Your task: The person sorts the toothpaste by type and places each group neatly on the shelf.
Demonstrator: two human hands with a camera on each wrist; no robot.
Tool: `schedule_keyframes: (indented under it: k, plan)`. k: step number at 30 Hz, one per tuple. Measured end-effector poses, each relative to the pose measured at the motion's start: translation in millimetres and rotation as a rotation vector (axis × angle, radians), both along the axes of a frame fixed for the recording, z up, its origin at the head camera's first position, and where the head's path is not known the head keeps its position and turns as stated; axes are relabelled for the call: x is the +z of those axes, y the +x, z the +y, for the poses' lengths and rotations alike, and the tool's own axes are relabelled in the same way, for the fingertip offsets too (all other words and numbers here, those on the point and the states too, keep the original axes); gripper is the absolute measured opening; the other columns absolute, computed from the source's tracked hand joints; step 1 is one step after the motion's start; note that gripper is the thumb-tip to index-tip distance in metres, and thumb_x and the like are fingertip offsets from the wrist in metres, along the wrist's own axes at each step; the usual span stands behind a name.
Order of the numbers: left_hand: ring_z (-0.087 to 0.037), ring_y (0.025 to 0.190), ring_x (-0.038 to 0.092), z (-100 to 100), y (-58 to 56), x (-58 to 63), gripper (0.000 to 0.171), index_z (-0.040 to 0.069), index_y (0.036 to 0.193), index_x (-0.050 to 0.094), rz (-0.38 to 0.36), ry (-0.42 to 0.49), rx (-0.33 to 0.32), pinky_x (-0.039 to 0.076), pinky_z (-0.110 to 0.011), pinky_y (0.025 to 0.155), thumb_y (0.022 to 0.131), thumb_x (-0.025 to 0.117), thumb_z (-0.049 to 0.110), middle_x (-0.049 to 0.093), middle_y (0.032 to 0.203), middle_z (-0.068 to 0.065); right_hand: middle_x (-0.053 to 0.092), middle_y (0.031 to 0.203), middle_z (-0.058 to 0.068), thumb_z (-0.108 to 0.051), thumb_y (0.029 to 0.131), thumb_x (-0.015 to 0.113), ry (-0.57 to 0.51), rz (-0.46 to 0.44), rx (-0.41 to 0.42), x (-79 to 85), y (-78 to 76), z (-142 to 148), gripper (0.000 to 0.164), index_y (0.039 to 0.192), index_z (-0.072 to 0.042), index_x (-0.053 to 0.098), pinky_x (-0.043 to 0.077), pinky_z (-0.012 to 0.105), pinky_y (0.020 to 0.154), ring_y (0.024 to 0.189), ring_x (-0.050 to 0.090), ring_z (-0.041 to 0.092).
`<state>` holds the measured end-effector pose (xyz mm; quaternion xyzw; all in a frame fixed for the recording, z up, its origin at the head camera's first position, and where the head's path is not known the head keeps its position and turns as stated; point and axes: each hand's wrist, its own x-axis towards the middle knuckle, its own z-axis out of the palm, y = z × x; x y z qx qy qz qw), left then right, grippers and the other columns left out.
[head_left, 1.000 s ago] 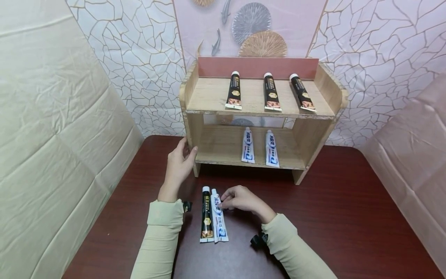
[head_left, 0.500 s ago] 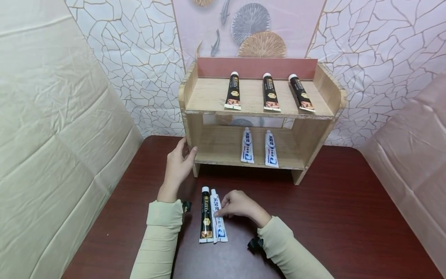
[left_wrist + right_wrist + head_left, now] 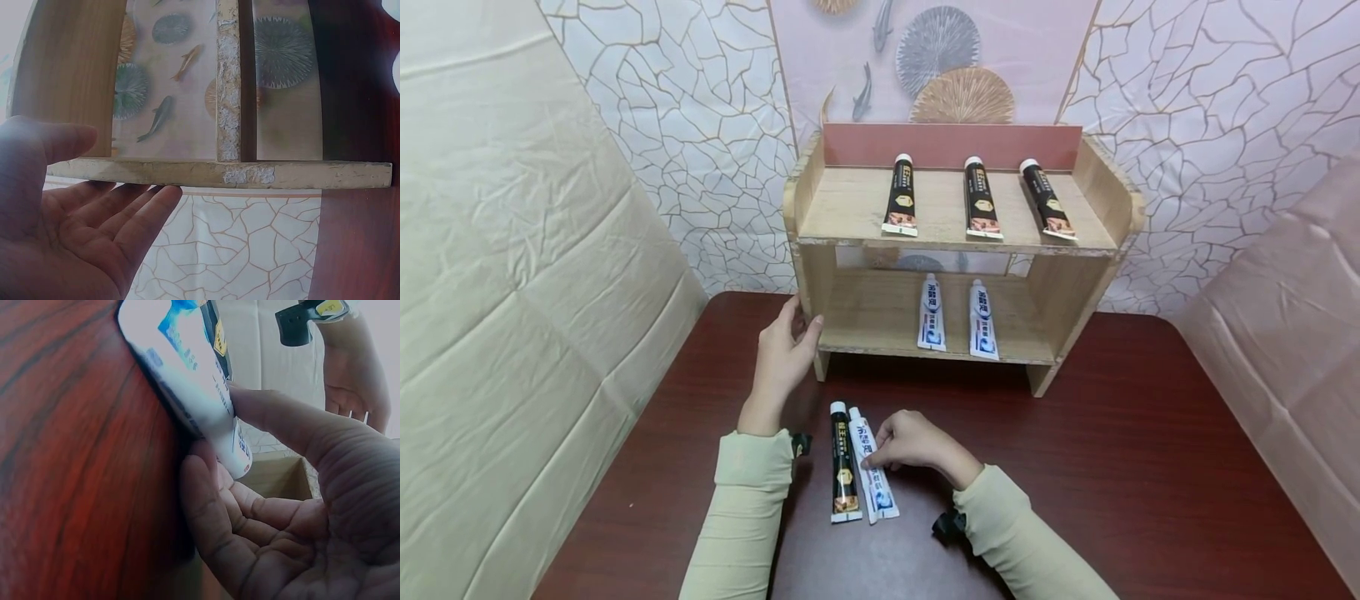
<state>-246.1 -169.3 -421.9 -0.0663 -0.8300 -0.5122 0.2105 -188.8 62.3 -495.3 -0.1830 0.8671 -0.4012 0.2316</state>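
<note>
My left hand (image 3: 782,350) holds the left side panel of a small wooden shelf (image 3: 925,354), thumb on the inner side, fingers along the outer side. The left wrist view shows those fingers (image 3: 134,212) nearly straight against the panel's edge (image 3: 312,175). On the table, my right hand (image 3: 917,442) pinches a white-and-blue toothpaste tube (image 3: 880,493) between thumb and fingertips. Seen from the right wrist, the thumb (image 3: 269,409) lies on one side of this tube (image 3: 194,381) and the fingers curl at its other edge. A black toothpaste tube (image 3: 842,450) lies just left of it.
Black toothpaste tubes (image 3: 979,200) lie spaced along the upper shelf. Two white tubes (image 3: 931,317) rest on the lower board, right of its middle. The dark red table (image 3: 1165,450) extends to both sides, with fabric-covered walls (image 3: 550,292) around it.
The right hand has slid down the white tube and gripped it lower. The tube's crimped end has swung right, away from the black tube, which has turned slightly. The left hand stays put.
</note>
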Motion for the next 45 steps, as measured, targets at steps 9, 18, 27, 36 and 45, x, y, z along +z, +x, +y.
schedule_keyframes:
  k: [9,18,27,36,45]
  plan:
    - [-0.025,0.119,0.063,0,-0.1,0.5,0.048,0.008,0.143,0.053,-0.004,0.001,0.001,0.056,-0.032,0.096,0.099,0.065,0.024,0.063,0.133,-0.016,0.067,0.061,-0.001,-0.020,0.075,0.087,-0.029,0.002,0.001,-1.5,-0.6,0,0.022,0.072,-0.008,0.068,0.045,0.021,0.047,0.054,0.060,0.010]
    - [-0.027,0.120,0.062,0,0.6,0.2,0.050,0.009,0.144,0.052,-0.021,-0.009,0.008,0.056,-0.033,0.097,0.099,0.064,0.026,0.062,0.134,-0.017,0.066,0.062,-0.003,-0.014,0.074,0.085,-0.032,0.001,-0.002,-4.9,-1.4,-1,0.018,0.073,-0.007,0.068,0.048,0.020,0.049,0.054,0.060,0.009]
    - [-0.027,0.120,0.063,1,1.2,1.1,0.050,0.009,0.144,0.052,-0.022,-0.025,0.017,0.056,-0.034,0.097,0.099,0.064,0.027,0.063,0.134,-0.016,0.056,0.057,-0.007,-0.017,0.072,0.081,0.042,0.064,0.002,-3.4,1.6,-4,0.019,0.067,-0.011,0.064,0.044,0.019,0.048,0.052,0.052,0.007]
    - [-0.027,0.118,0.064,1,0.7,3.6,0.047,0.006,0.141,0.055,0.029,-0.014,-0.001,0.056,-0.031,0.096,0.099,0.065,0.024,0.065,0.128,-0.017,0.051,0.054,-0.010,-0.018,0.073,0.086,0.061,0.127,0.039,-0.4,1.0,-5,0.027,0.062,-0.012,0.062,0.040,0.019,0.048,0.052,0.047,0.006]
    - [-0.028,0.121,0.062,1,3.3,2.4,0.049,0.007,0.143,0.053,0.001,-0.006,-0.004,0.056,-0.038,0.098,0.099,0.065,0.026,0.063,0.132,-0.017,0.047,0.055,-0.007,-0.015,0.079,0.085,-0.137,-0.086,0.065,-7.2,-6.8,9,0.037,0.061,-0.012,0.052,0.053,0.024,0.054,0.053,0.049,0.008]
